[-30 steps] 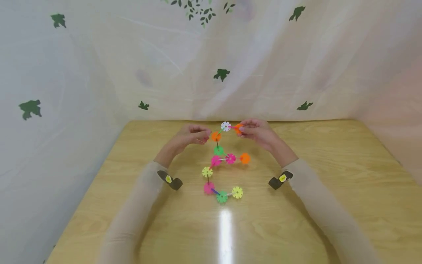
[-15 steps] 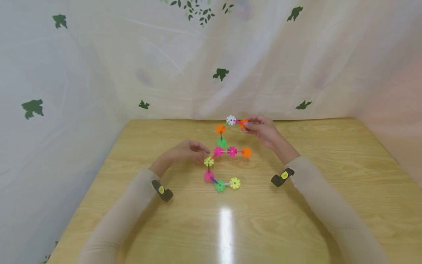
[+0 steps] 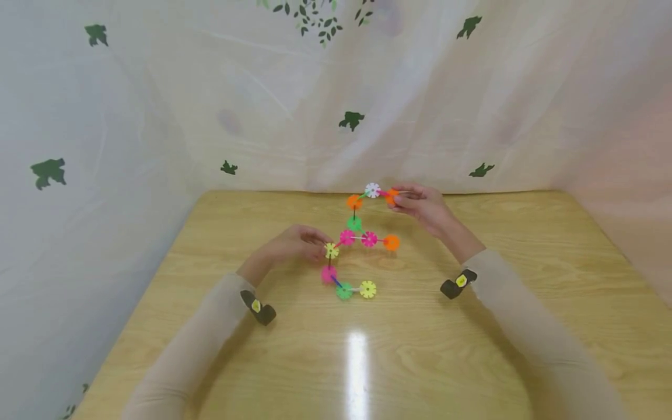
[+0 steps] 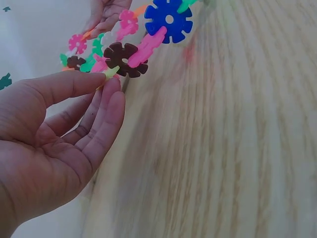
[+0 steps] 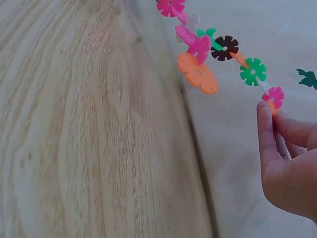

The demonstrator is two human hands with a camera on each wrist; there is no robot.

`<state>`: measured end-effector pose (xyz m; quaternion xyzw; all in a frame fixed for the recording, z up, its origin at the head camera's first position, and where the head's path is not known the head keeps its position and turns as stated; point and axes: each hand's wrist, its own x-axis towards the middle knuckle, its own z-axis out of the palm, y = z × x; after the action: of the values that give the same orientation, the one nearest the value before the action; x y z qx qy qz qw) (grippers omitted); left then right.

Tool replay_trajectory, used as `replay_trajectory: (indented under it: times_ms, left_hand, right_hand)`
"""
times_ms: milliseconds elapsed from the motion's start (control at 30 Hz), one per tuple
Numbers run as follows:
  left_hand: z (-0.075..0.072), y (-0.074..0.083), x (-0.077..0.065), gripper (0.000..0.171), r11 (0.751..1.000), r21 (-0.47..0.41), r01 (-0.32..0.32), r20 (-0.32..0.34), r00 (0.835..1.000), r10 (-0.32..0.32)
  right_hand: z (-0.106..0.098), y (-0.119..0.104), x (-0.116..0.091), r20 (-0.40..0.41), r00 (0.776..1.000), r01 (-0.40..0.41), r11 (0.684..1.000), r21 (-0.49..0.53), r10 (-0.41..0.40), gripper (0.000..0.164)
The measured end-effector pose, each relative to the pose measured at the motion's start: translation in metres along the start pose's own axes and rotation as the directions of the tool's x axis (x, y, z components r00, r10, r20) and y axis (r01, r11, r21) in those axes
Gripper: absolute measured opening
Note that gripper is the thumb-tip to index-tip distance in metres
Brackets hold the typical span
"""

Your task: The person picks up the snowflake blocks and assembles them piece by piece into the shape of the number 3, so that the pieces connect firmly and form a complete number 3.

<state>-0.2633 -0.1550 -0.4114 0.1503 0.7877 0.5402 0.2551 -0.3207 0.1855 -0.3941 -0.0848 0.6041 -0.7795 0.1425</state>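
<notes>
A chain of coloured, notched plastic discs (image 3: pixel 369 239) slotted together forms an E-like shape, held up between both hands. My left hand (image 3: pixel 301 244) pinches a yellow disc (image 3: pixel 331 251) on the chain's left side; the left wrist view shows thumb and fingertips on its edge. At the top right end, my right hand (image 3: pixel 424 205) pinches an orange disc (image 3: pixel 392 196), beside a white disc (image 3: pixel 373 190). Another orange disc (image 3: pixel 391 242) ends the middle branch. Below, a pink disc (image 3: pixel 329 275), a green disc (image 3: pixel 344 291) and a second yellow disc (image 3: pixel 368 289) make the lower branch.
The wooden table (image 3: pixel 441 350) spreads beneath the hands, with a bright light reflection (image 3: pixel 358 373) in front. Behind it hangs a pale curtain (image 3: pixel 294 105) with green leaf prints, meeting the table's far edge. Each wrist wears a black camera strap (image 3: pixel 258 307).
My left hand has left the upper orange disc, come down toward me and taken hold of the yellow disc. My right hand, still pinching its orange disc, has shifted slightly right.
</notes>
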Motion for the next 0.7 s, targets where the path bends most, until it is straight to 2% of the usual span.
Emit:
replay_trajectory:
  times_ms: [167,367,500,700]
  left_hand:
    - [-0.005,-0.003,0.002,0.034,1.0,-0.009,0.006,-0.044,0.999,-0.007]
    - [-0.011,-0.007,0.007,0.034,0.999,-0.045,0.02,-0.058,0.998,-0.023]
    - [-0.015,-0.007,0.013,0.032,1.0,-0.009,0.026,-0.053,0.998,-0.027]
    - [-0.019,-0.006,0.024,0.03,0.998,0.055,0.014,-0.007,1.0,-0.014]
  right_hand:
    - [-0.012,-0.002,-0.006,0.044,0.999,0.006,0.989,-0.147,0.001,0.053]
    - [-0.023,-0.003,-0.017,0.069,0.998,0.017,0.925,-0.38,0.01,0.047]
    - [-0.028,-0.002,-0.021,0.068,0.998,0.021,0.893,-0.449,0.01,0.049]
    - [-0.037,0.001,-0.027,0.066,0.998,0.031,0.869,-0.494,0.002,0.048]
